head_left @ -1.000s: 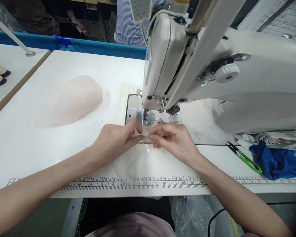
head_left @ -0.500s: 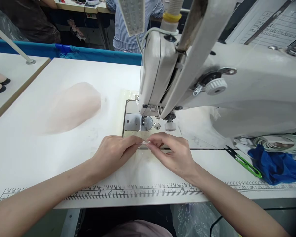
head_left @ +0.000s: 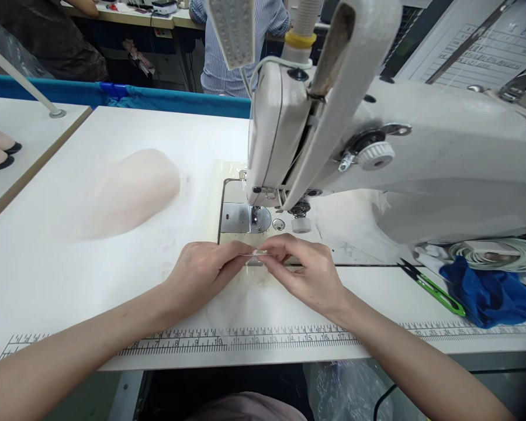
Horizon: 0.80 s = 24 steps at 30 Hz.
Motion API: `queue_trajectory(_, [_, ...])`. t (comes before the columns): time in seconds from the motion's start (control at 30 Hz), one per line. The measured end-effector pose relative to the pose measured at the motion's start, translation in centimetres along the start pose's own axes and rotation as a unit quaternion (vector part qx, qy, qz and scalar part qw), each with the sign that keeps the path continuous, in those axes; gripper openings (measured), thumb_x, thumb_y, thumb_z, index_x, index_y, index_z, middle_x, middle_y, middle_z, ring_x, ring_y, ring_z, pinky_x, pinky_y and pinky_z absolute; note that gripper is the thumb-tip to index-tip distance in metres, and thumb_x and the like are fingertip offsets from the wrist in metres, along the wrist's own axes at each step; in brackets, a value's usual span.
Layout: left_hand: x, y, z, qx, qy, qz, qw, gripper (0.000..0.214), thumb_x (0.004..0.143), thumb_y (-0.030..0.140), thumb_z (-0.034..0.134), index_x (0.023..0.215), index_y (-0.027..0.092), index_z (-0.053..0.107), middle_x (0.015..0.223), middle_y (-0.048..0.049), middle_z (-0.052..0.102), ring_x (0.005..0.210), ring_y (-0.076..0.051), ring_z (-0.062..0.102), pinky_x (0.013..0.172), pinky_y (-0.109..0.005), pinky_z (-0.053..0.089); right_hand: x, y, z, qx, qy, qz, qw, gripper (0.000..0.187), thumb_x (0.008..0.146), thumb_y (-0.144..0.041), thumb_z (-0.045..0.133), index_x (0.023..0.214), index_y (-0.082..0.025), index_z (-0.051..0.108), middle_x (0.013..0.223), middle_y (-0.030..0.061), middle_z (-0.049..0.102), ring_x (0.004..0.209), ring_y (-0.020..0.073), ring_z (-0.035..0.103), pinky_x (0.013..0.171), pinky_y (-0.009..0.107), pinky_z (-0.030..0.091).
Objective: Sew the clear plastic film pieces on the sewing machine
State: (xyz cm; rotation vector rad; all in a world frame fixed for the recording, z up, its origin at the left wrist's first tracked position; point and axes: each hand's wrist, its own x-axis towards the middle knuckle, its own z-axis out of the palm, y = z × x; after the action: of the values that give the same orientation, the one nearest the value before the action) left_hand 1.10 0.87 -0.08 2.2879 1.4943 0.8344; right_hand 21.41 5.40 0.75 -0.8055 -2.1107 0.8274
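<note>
Where both hands meet, fingertips (head_left: 263, 252) pinch a clear strip (head_left: 256, 253).

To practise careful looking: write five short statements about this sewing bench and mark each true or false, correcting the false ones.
1. Both hands pinch one small clear piece. True.
2. The left hand rests on the green-handled snips. False: the snips lie far to the right, untouched.
3. A pale pink fabric piece lies left of the sewing machine. True.
4. The right hand turns the machine's dial. False: it is at the clear piece.
5. A printed ruler runs along the table's near edge. True.
</note>
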Motion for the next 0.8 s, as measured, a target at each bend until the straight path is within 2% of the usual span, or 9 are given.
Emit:
queue_trajectory(0.3, [-0.17,-0.15,0.23,-0.005,0.010,-0.006,1.000,0.020,0.099,0.030,0.047,0.098,0.021,0.065,0.076,0.0034,0.074,0.060,-0.010,0.068,0.055,-0.019,0.049,-0.01,0.01,0.09,0.004,-0.006,-0.004,1.000,0.011,0.088,-0.018,0.063,0.099,-0.020,0.064,0.074,-0.0025,0.070,0.064,0.0088,0.066,0.051,0.016,0.052])
queue_trajectory(0.5, [-0.13,-0.37,0.38,0.023,0.034,0.026,0.999,0.020,0.099,0.029,0.046,0.095,0.019,0.062,0.069,0.0040,0.072,0.055,-0.010,0.065,0.051,-0.019,0.047,-0.07,-0.06,0.11,0.006,-0.021,0.015,1.000,0.012,0.088,-0.019,0.063,0.100,-0.021,0.063,0.073,-0.0035,0.069,0.061,0.0085,0.064,0.049,0.017,0.052])
queue_trajectory(0.8, [-0.11,-0.25,0.29,0.023,0.051,0.041,0.998,0.020,0.100,0.030,0.046,0.092,0.019,0.059,0.068,0.0041,0.070,0.054,-0.009,0.064,0.050,-0.017,0.044,0.11,0.06,0.08,0.027,-0.054,0.019,0.998,0.008,0.089,-0.018,0.059,0.097,-0.020,0.061,0.071,-0.0034,0.065,0.060,0.0083,0.061,0.051,0.017,0.051])
